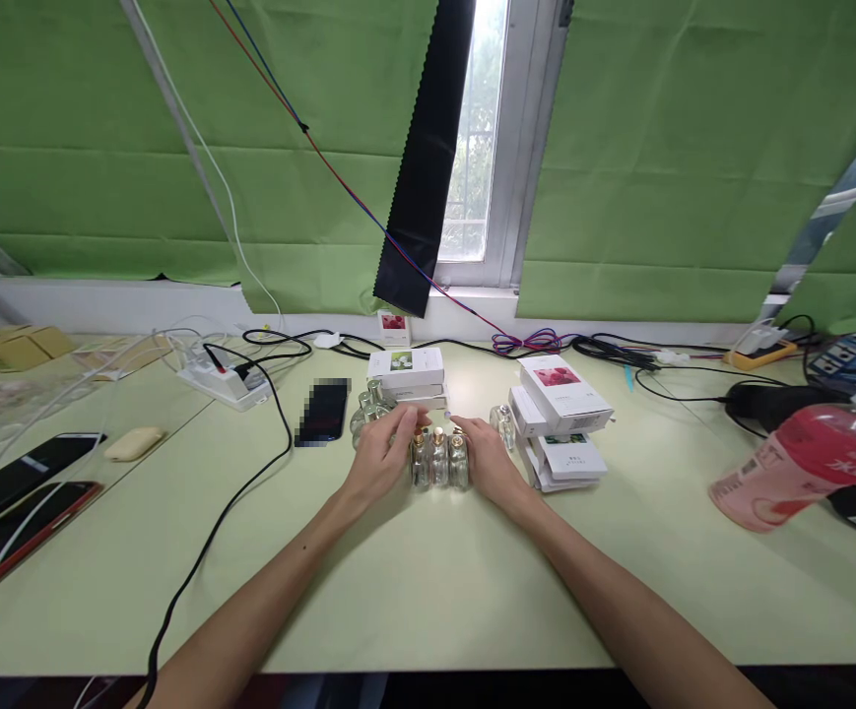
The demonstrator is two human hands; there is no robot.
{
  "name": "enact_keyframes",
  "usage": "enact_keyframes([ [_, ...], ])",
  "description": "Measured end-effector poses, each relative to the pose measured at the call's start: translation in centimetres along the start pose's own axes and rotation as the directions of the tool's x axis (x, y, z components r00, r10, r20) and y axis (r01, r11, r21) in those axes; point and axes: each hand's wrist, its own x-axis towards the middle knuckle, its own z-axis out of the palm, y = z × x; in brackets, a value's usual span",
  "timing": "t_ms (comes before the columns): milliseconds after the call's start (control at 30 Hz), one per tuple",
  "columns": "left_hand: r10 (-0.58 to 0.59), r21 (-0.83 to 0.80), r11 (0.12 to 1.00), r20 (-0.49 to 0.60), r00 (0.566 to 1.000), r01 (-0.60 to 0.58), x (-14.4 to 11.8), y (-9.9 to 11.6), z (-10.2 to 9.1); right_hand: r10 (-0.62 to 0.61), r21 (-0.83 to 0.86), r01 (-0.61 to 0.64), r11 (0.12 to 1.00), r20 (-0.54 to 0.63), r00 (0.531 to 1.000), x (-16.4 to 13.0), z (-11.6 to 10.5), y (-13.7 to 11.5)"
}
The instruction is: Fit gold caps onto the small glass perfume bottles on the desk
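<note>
Three small glass perfume bottles (440, 457) stand upright in a tight row at the middle of the pale green table (413, 591), each with a gold collar on top, and I have them pressed together between my palms. My left hand (381, 451) cups the row from nine o'clock, fingers curled over the near bottle's neck; my right hand (485, 455) closes in from three o'clock, fingers half bent against the end bottle. I judge them hard, smooth and slippery, light singly but liable to knock and chip each other, so the flat glass sides low down seem the safest hold, not the narrow necks.

At ten o'clock from the row, just behind my left fingers, more glass bottles (369, 406) cluster, and a single one (502, 423) stands at two o'clock. Behind those sit white cartons (407, 372); at three o'clock a stack of boxes (561, 418) leans. A dark phone (322, 412) lies at nine o'clock, a power strip (222, 382) farther out, and a pink drink bottle (804, 461) lies tipped far off at three.
</note>
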Motion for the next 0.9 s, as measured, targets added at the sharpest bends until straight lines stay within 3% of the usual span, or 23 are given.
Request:
enact_keyframes([
  [333,0.001,0.018,1.000,0.015,1.000,-0.002,-0.11,0.01,-0.09,0.034,0.018,-0.034,0.999,0.002,0.999,-0.17,-0.26,-0.75],
  [900,-0.064,0.042,0.997,0.090,0.994,0.060,0.09,0.49,-0.26,0.015,0.088,-0.007,0.996,-0.091,0.996,0.17,-0.27,-0.62],
])
